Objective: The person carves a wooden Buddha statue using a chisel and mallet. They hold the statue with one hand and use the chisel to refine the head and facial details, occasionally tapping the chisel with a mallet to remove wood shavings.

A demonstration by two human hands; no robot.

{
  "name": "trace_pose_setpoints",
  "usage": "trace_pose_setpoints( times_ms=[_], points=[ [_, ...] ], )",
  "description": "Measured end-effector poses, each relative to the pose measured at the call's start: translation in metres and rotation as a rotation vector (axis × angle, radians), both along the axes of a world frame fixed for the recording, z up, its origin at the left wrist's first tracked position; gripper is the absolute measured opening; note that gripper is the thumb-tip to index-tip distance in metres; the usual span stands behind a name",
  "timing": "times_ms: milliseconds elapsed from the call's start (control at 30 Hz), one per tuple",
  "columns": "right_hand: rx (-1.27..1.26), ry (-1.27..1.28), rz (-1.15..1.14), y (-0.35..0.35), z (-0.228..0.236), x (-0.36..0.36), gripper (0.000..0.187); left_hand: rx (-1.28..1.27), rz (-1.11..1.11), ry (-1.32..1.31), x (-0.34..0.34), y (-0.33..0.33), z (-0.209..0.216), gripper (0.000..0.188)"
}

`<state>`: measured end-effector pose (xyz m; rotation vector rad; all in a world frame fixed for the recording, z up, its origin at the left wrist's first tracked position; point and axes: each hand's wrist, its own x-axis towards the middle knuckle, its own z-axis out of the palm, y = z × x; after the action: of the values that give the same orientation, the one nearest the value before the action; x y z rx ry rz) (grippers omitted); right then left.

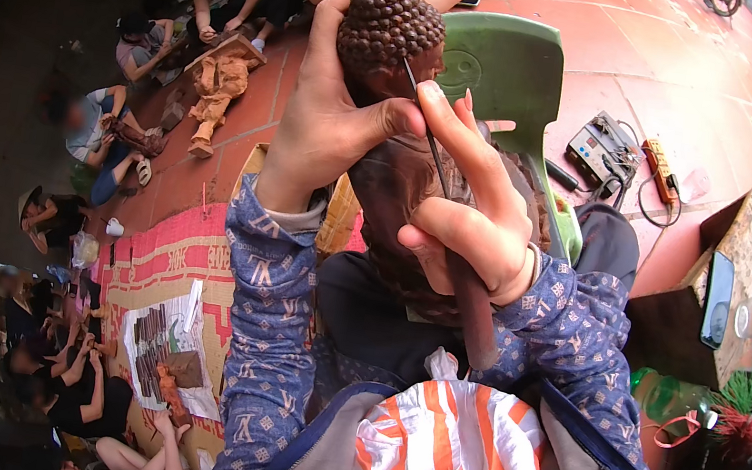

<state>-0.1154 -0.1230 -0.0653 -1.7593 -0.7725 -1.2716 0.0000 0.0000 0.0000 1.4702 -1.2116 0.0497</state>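
A dark brown carved Buddha statue (387, 30), its head covered in round knobby curls, leans in front of me over my lap. My left hand (320, 117) is wrapped round the side and back of its head, thumb toward the neck. In my right hand (484, 217) is a slim carving chisel (474, 318), its wooden handle running down below the palm. The thin metal shaft passes between my fingers, and its tip meets the head just under the curls. Both hands partly cover the statue's neck and chest; its face is mostly turned from view.
A green plastic chair (530, 64) stands behind the statue. At right are a control box (604, 152), an orange power strip (660, 169) and a low block with a phone (718, 298). Several tools (156, 348) lie on a red mat (162, 253). People work at left.
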Motion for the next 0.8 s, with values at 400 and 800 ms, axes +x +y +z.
trace_pose_setpoints(
  times_ms=[400, 800],
  points=[
    [0.615, -0.025, 0.712, 0.009, -0.01, 0.002, 0.03, -0.075, -0.086, -0.024, -0.011, -0.011, 0.004, 0.097],
    [0.466, 0.143, 0.368, -0.036, -0.001, -0.024, 0.032, -0.015, 0.108, -0.033, -0.009, -0.003, 0.002, 0.101]
  ],
)
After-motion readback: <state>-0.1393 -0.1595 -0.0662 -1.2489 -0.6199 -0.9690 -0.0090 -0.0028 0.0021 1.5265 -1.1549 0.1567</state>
